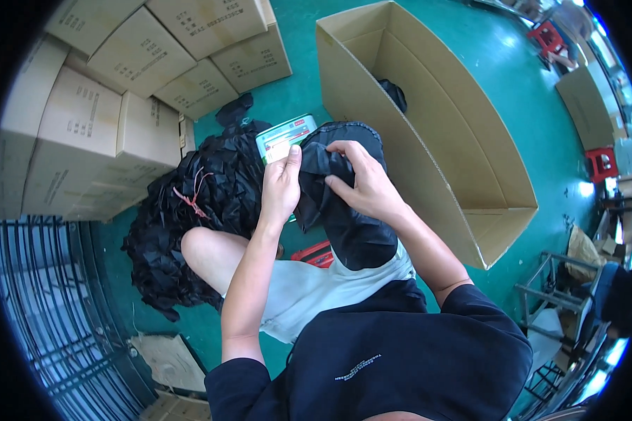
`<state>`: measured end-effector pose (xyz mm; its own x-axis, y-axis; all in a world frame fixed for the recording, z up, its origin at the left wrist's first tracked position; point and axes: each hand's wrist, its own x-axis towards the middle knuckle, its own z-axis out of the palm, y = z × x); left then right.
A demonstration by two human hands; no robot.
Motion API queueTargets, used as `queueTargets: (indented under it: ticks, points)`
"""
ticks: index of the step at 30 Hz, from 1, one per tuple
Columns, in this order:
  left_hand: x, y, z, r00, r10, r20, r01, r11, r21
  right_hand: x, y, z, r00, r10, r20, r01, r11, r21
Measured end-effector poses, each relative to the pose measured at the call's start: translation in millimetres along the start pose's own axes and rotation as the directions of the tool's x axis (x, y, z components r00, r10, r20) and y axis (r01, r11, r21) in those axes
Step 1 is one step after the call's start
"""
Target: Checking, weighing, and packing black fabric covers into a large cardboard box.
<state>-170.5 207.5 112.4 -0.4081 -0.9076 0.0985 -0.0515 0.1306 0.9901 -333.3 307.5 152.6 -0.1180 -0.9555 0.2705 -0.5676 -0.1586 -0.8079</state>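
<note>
A black fabric piece (361,210), soft and padded-looking, lies over my right knee. My left hand (281,189) is closed at its left edge, thumb up, gripping a fold of the cloth. With thumb and bent fingers, my right hand (365,184) pinches the upper part of the same piece. Just beyond my left thumb shows a flat white-and-green package (286,137) with red marks; whether the thumb touches it, I cannot tell. To the left spreads a large heap of crumpled black fabric pieces (218,186), with a pinkish-red string (192,201) lying on top.
A tall open cardboard box (428,154) stands close on the right, a black item (393,95) inside. Stacked closed cartons (84,126) fill the upper left. A red object (314,255) lies below my legs. Metal racking (56,302) stands at lower left, red stools (601,164) far right.
</note>
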Motion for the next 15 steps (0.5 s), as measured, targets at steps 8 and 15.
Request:
queueTargets:
  ticks: [8, 15]
  points:
    - [-30.6, 40.5, -14.0, 0.961, -0.237, 0.142, 0.181, 0.928, 0.326, -1.6, 22.1, 0.5, 0.994, 0.105, 0.028, -0.108, 0.971, 0.214]
    - [-67.6, 36.6, 37.9, 0.990, 0.094, 0.101, -0.131, 0.868, 0.479, -6.2, 38.7, -6.6, 0.964, 0.258, -0.066, -0.222, 0.916, 0.334]
